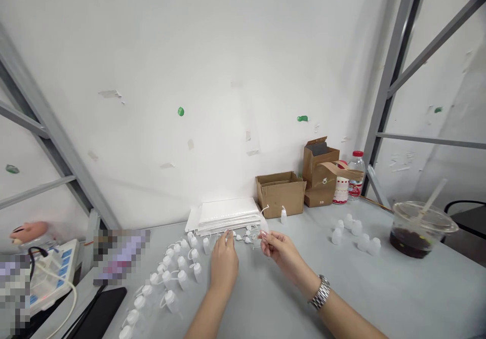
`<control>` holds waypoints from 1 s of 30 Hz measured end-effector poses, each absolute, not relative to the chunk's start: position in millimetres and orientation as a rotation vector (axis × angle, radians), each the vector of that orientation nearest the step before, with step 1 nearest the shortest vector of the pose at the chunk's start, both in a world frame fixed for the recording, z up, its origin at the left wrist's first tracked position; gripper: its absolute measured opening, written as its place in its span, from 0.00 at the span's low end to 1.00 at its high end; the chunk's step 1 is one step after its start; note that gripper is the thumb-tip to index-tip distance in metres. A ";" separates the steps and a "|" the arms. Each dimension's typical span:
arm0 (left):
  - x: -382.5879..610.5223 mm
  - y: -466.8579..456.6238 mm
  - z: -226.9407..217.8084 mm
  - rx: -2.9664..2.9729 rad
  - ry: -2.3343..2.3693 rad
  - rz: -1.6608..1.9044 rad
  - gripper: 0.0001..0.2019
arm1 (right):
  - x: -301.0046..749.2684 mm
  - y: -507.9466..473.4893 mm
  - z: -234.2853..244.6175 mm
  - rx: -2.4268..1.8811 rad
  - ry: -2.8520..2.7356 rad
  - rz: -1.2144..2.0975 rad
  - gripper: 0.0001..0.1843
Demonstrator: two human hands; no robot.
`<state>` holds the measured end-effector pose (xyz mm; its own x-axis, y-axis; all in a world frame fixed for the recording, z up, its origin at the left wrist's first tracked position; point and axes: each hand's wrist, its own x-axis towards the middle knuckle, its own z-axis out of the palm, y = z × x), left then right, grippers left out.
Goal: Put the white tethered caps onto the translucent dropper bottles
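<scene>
My right hand (279, 248) is closed in a pinch at the base of a small white squeeze bottle (264, 223), whose thin cap strap sticks up. My left hand (225, 258) lies low over the table, fingers stretched forward and slightly apart, beside loose white caps (247, 239). What its fingertips touch is hidden. To its left, several small translucent bottles with strapped caps (181, 279) stand in slanting rows. A single capped bottle (283, 216) stands behind my right hand.
Behind the hands lie stacked white padded envelopes (228, 211) and a cardboard box (281, 197). A paper bag (319, 182) and water bottle (356, 174) stand back right. Several bottles (357, 228) and a drink cup (413, 235) are right; a black phone (100, 313) and power strip (56, 278) left.
</scene>
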<state>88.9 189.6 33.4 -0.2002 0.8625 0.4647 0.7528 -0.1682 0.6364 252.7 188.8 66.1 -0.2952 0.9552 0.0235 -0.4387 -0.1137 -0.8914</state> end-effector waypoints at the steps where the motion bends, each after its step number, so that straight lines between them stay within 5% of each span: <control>1: 87.3 191.9 29.2 2.034 2.071 1.179 0.19 | 254.0 189.7 66.5 -0.734 -1.021 1.637 0.17; 6: 86.5 197.4 24.1 2.242 2.418 0.610 0.21 | 251.7 187.9 66.7 -0.763 -1.047 1.636 0.18; 13: 83.2 195.3 29.3 2.257 2.418 0.553 0.18 | 249.4 186.6 63.0 -0.788 -1.086 1.636 0.17; 17: 81.1 196.7 31.7 2.122 2.278 0.904 0.19 | 248.7 188.8 58.9 -0.927 -1.207 1.499 0.19; 21: 86.3 196.9 38.9 1.380 1.568 1.518 0.12 | 246.0 188.2 51.8 -1.060 -1.423 1.234 0.19; 25: 95.2 190.4 47.0 0.630 0.995 1.572 0.04 | 241.7 184.1 42.6 -1.177 -1.557 0.921 0.11; 30: 100.8 181.7 51.8 0.451 0.908 1.460 0.04 | 237.5 178.1 37.2 -1.226 -1.720 0.573 0.04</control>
